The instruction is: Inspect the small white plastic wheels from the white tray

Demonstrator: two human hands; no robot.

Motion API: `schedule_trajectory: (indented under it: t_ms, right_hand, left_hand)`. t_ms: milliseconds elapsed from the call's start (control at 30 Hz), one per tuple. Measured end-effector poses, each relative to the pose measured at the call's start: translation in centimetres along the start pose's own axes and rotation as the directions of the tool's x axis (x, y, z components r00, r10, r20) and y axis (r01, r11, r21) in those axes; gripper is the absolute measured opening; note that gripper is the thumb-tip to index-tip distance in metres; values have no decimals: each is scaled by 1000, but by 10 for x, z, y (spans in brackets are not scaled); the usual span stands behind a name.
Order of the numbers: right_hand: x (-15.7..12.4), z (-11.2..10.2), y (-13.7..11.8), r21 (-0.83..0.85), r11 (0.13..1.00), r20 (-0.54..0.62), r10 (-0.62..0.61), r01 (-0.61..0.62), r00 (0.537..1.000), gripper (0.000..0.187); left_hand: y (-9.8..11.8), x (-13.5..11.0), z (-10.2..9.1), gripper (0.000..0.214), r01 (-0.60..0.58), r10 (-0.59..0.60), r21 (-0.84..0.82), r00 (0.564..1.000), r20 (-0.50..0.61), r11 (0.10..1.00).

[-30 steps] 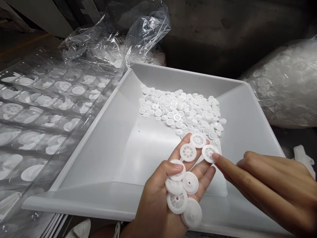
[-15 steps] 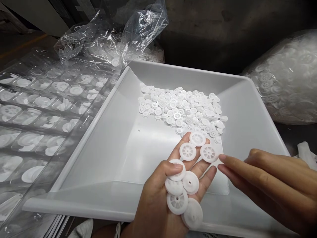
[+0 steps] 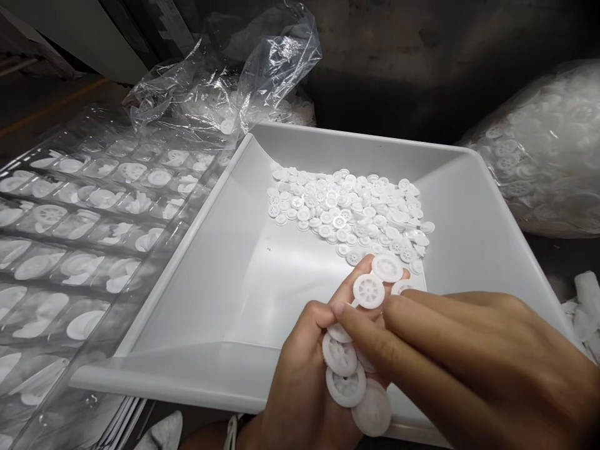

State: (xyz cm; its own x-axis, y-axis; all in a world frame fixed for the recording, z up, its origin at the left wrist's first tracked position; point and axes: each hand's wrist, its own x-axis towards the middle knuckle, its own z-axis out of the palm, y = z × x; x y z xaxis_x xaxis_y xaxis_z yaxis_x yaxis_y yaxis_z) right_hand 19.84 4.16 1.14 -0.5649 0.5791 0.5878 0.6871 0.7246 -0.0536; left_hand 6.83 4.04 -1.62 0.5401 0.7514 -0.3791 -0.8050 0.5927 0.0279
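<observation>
My left hand (image 3: 300,381) is palm up over the near edge of a white tray (image 3: 225,294), cupped around several white plastic gear wheels (image 3: 369,290) that lie on its palm and fingers. My right hand (image 3: 469,362) reaches across from the right and lies over the left palm, its fingertips stretched out onto the wheels near the left thumb. It hides some of the wheels. A pile of smaller white gear wheels (image 3: 351,209) lies at the far side of the tray.
Clear blister trays (image 3: 79,231) with white parts in their pockets lie to the left. A crumpled clear bag (image 3: 225,81) sits behind the tray. A full bag of white wheels (image 3: 544,150) stands at the right. White cloth (image 3: 585,306) lies at the right edge.
My right hand has moved left from beside the left fingertips onto the left palm, covering some wheels. The left hand has stayed in place.
</observation>
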Motion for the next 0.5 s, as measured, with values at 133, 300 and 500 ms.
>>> schedule_trajectory:
  t_ms: [133, 300, 500]
  right_hand:
    - [-1, 4, 3, 32, 999, 4, -28, 28, 1000, 30]
    - [-3, 1, 12, 63, 992, -1, -113, 113, 994, 21]
    - [-27, -13, 24, 67, 988, 217, -152, 140, 964, 24]
  left_hand:
    - [1, -1, 5, 49, 36, -36, 16, 999, 14, 999]
    - [1, -2, 1, 55, 44, -45, -14, 997, -63, 999]
    - [2, -1, -4, 62, 4, -5, -43, 999, -39, 999]
